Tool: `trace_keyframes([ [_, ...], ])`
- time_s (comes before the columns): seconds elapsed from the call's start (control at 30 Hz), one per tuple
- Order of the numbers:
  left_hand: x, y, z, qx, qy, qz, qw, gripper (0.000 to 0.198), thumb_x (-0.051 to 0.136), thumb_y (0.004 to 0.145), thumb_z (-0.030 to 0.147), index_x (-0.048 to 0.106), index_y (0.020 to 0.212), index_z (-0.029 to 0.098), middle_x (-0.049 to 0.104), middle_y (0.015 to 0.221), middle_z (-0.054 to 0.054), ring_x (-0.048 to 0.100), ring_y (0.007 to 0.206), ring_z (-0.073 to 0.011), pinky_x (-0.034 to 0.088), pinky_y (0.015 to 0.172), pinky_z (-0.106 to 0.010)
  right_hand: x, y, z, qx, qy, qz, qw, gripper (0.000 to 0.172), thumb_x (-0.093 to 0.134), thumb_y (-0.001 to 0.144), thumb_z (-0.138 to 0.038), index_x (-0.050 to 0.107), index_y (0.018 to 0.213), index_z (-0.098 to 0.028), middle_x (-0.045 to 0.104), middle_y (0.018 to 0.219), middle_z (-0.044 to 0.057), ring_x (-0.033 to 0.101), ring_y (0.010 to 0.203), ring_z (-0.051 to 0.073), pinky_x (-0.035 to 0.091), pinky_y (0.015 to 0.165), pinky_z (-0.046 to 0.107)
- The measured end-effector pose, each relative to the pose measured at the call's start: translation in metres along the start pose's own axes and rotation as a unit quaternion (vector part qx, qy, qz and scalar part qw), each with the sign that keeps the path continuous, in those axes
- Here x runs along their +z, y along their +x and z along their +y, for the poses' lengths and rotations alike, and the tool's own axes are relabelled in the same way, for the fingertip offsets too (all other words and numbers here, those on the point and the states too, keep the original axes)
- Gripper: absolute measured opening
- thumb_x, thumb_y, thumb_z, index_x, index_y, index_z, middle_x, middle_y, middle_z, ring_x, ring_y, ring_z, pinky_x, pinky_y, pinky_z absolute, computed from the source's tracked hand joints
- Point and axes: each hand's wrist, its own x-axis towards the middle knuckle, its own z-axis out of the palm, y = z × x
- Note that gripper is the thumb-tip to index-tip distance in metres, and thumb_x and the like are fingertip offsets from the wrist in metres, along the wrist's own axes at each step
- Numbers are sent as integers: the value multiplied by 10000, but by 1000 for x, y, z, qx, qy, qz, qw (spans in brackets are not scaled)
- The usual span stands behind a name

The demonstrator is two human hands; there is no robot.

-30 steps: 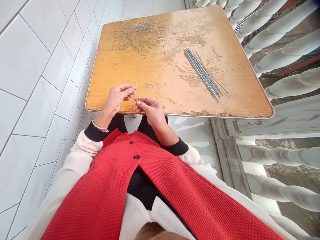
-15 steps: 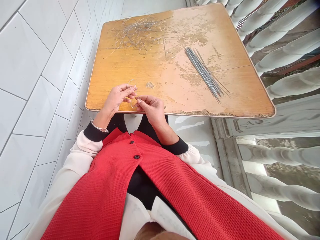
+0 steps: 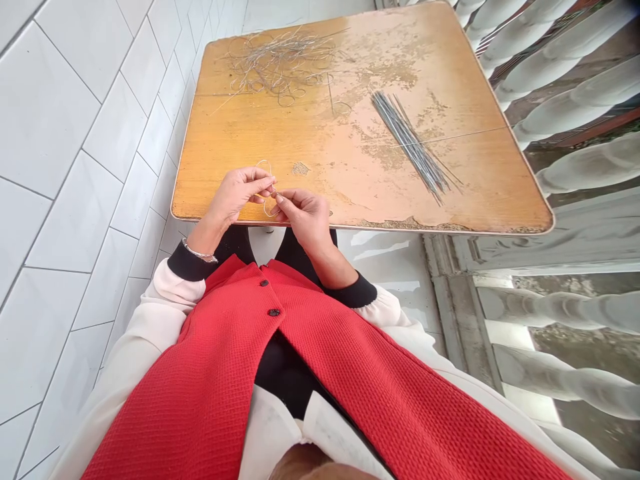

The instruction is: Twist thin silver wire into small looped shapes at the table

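Note:
A thin pale wire [image 3: 271,168], bent into loops, runs between my two hands over the near left edge of the table. My left hand [image 3: 243,190] pinches it between thumb and fingers, and one loop rises above the fingertips. Close beside it, my right hand [image 3: 304,212] is closed on the same wire, its thumb and forefinger almost touching the left fingertips. A lower loop hangs below the pinch point. Exactly how the wire is wound between the fingers is too small to tell.
The worn wooden table [image 3: 210,147] carries a tangled heap of bent wires [image 3: 283,60] at the far left. A bundle of straight grey wires [image 3: 410,147] lies on the right, crossed by one long thin wire [image 3: 465,136]. White balusters [image 3: 565,107] flank the right; a tiled wall [image 3: 65,220] the left.
The upper end of the wire has curved over into a rounder loop above my left fingers. My right fingertips have drawn slightly closer to the left. Both arms are nearly still.

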Motion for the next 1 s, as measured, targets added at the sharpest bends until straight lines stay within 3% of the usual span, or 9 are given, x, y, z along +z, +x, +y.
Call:
trace_keyframes([
  [0.2,-2,1,-2,22,2,-9,1000,138,753,814,166,636,746,138,666,677,28,622,632,-43,482,663,-192,0,0,-1,-39,-46,2,998,464,759,738,-642,759,810,-183,710,633,4,586,508,93,461,509,223],
  [0.47,1,5,-6,38,2,4,999,132,723,795,83,616,743,139,646,660,41,650,652,-50,486,682,-191,-1,3,1,18,42,-27,999,414,823,696,-580,735,752,-179,683,601,-5,552,469,78,460,472,213],
  [0.73,-1,-7,-13,-7,-21,20,1000,245,710,888,391,633,969,173,718,850,-4,672,745,-72,493,685,-193,0,9,3,-19,19,55,998,354,799,745,-517,717,768,-173,705,624,-2,610,487,88,530,524,221],
  [0.9,0,-14,-29,-19,-31,8,999,129,746,801,158,657,892,144,701,781,16,657,705,-57,478,639,-172,1,15,11,-8,46,77,996,282,771,771,-466,699,792,-194,744,722,2,654,543,95,562,573,226],
  [1.0,4,-13,-32,-12,-28,8,999,70,723,802,122,657,783,127,676,690,27,631,632,-44,472,616,-170,1,15,11,8,77,60,995,278,791,728,-450,688,766,-194,747,759,5,662,550,94,560,566,222],
])
